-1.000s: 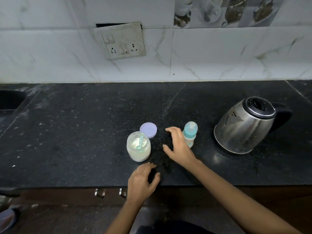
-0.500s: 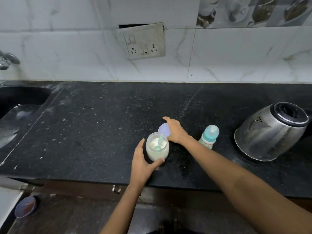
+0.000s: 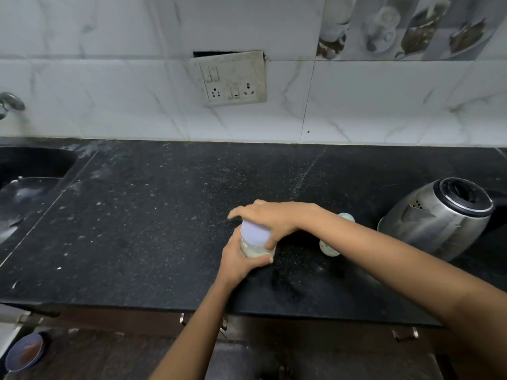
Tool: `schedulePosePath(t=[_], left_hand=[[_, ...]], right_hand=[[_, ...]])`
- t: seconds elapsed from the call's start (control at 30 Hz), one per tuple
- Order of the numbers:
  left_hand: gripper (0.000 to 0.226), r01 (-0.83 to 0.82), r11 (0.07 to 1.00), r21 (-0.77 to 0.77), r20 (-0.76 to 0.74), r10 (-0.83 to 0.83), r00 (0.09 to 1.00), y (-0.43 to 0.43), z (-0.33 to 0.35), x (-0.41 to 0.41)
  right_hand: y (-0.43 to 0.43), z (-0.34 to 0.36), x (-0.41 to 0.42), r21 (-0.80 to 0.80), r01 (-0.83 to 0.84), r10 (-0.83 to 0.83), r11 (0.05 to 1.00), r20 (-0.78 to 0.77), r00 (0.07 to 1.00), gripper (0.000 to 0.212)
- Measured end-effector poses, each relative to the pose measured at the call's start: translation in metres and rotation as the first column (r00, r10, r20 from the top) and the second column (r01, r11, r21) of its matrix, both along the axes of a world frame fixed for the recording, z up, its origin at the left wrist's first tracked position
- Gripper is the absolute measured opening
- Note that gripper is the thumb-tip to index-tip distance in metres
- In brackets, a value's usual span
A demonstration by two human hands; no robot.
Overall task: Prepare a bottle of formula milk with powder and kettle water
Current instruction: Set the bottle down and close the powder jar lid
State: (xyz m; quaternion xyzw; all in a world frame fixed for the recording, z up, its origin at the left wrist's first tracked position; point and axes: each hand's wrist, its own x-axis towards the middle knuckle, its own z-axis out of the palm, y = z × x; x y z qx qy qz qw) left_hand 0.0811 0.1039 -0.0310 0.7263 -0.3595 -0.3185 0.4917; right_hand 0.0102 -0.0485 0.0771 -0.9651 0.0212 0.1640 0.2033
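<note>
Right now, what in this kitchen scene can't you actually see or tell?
- Baby bottle: head view, right forearm crosses its middle.
- Powder jar: contents hidden by lid and both hands.
- Kettle: water level unseen; handle cut by frame edge.
- Tap: cropped at left.

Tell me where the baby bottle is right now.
In the head view, the baby bottle stands on the black counter, right of centre, between the powder jar and the steel kettle, partly hidden behind the right forearm.

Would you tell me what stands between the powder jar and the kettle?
In the head view, the baby bottle stands between the powder jar and kettle, partly hidden behind the right forearm.
</note>
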Motion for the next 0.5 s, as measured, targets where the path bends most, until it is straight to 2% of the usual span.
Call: schedulePosePath(t=[0.13,0.27,0.33,0.4,0.47,0.5], left_hand=[[0.086,-0.043,0.999,0.009,0.008,0.043,0.999,-0.008,-0.007,0.000],[0.083,-0.072,0.997,-0.033,0.004,0.072,0.997,-0.010,-0.014,-0.002],[0.083,-0.076,0.996,-0.056,0.001,0.077,0.997,-0.012,-0.017,-0.003],[0.085,-0.077,0.995,-0.057,-0.001,0.077,0.997,-0.016,-0.019,-0.002],[0.085,-0.087,0.995,-0.043,-0.027,0.086,0.996,-0.017,-0.025,-0.002],[0.085,-0.102,0.994,-0.035,-0.028,0.101,0.995,-0.016,-0.026,-0.002]], right_hand=[[0.001,-0.035,-0.002,-0.179,-0.135,0.158,0.975,0.120,0.980,0.064],[0.005,-0.048,-0.008,-0.381,-0.037,0.158,0.924,0.294,0.943,0.060],[0.021,-0.058,-0.006,-0.416,0.162,0.005,0.895,0.371,0.929,0.067],[0.047,-0.057,0.001,-0.407,0.420,-0.302,0.811,0.325,0.896,0.082],[0.061,-0.034,0.002,-0.327,0.626,-0.633,0.708,0.100,0.768,0.093],[0.060,-0.023,0.000,-0.293,0.654,-0.683,0.697,0.006,0.731,0.089]])
